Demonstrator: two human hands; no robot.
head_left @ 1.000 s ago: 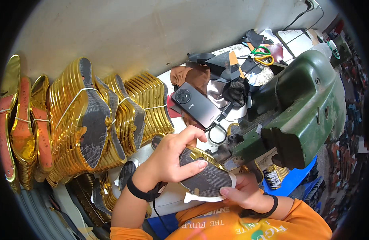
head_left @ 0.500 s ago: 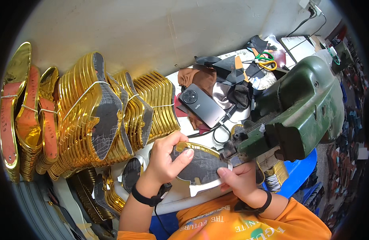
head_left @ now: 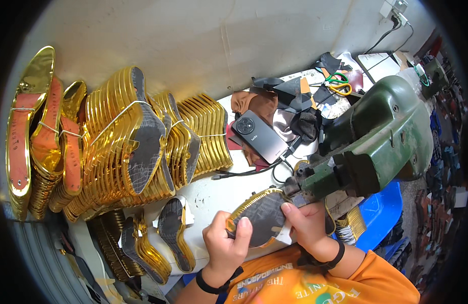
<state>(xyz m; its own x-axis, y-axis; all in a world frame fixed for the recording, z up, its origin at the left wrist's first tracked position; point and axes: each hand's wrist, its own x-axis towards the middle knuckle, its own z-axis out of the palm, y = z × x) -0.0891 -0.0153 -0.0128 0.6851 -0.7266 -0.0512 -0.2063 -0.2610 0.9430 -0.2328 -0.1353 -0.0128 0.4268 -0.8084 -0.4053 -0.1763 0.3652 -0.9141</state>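
Between my two hands is a shoe insole [head_left: 261, 223], its dark grey cloth side facing up. A gold, pleated rim is folded along its far edge, and a pale strip shows along its near edge. My left hand [head_left: 228, 243] pinches the left end, thumb on top. At the right end my right hand [head_left: 310, 228] grips it, thumb on the cloth and fingers underneath. The insole's far right edge meets the small metal head [head_left: 293, 186] of a green machine [head_left: 381, 142]; the exact contact point is hidden.
Tied stacks of gold insoles [head_left: 109, 137] stand along the left. Loose insoles [head_left: 175, 233] lie nearer me. Behind are a phone [head_left: 261, 137], a black cable [head_left: 244, 174], leather scraps [head_left: 282, 93] and scissors [head_left: 340, 88]. A blue tray [head_left: 383, 207] sits below the machine.
The insole has turned against the machine head, and pleated gold rim now shows along its far edge. My left hand has moved right and nearer me. The view has shifted slightly.
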